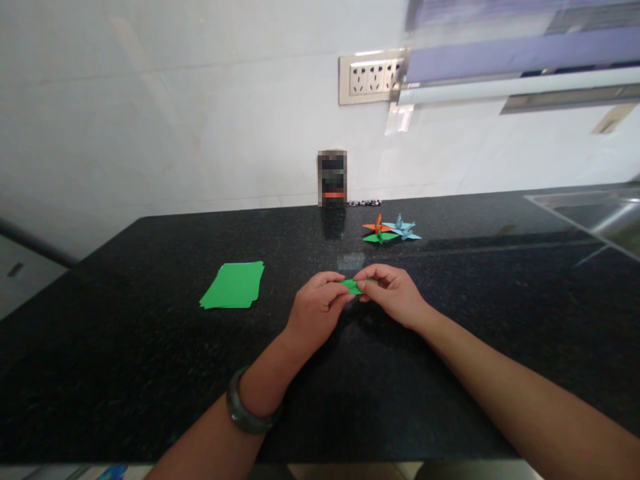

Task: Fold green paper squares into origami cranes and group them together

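Observation:
A small folded piece of green paper (353, 286) is pinched between both hands just above the black stone counter (150, 360). My left hand (316, 313) grips its left end with curled fingers; a dark bangle sits on that wrist. My right hand (393, 293) holds the right end, fingers closed over it. Most of the paper is hidden by the fingers.
A stack of green paper sheets (233, 285) lies to the left. Behind the hands lie folded paper figures: one orange and green (379, 231), one light blue (403, 229). A small dark box (332, 178) stands against the wall. A metal sink (595, 212) is at the far right.

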`<state>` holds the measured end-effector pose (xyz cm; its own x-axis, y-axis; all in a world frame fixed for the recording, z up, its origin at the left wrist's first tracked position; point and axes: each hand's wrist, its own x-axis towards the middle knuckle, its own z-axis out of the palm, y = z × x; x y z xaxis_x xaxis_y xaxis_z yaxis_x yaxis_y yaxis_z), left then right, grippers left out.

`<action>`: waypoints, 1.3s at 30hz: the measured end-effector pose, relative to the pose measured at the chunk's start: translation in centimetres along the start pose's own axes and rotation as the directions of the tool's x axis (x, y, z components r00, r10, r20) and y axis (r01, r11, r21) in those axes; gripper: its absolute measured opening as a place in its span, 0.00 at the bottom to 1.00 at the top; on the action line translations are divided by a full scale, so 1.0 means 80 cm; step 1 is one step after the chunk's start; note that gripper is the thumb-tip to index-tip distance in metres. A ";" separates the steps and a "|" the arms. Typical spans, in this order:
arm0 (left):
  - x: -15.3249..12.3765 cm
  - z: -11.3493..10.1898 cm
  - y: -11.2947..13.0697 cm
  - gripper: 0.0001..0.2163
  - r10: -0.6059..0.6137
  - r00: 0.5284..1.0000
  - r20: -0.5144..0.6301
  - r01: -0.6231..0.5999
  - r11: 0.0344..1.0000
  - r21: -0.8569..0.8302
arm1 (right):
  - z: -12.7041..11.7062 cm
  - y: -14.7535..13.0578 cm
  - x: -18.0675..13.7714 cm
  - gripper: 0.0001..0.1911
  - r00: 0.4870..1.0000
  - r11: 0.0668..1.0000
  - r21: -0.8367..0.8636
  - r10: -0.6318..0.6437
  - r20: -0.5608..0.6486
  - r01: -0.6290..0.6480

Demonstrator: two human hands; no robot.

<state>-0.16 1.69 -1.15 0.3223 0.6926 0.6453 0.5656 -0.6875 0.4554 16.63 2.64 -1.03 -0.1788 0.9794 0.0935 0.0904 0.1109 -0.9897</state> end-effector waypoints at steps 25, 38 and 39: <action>-0.001 0.005 0.010 0.17 -0.409 0.896 0.173 0.441 0.772 -0.458 | -0.006 -0.001 -0.002 0.08 0.967 0.908 -0.336 -0.248 0.051 0.251; 0.004 0.004 0.009 0.10 -0.630 0.545 0.553 0.769 0.113 -0.629 | -0.001 0.001 -0.002 0.05 0.946 0.890 -0.323 -0.313 0.082 0.322; 0.004 0.004 0.009 0.10 -0.634 0.546 0.547 0.771 0.126 -0.624 | -0.001 0.002 -0.002 0.04 0.949 0.890 -0.329 -0.304 0.086 0.315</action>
<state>0.60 1.50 -0.78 0.2325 0.9338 -0.2718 -0.1535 0.3112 0.9379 16.78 2.50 -1.15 -0.2809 0.8810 0.3806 0.3464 0.4629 -0.8159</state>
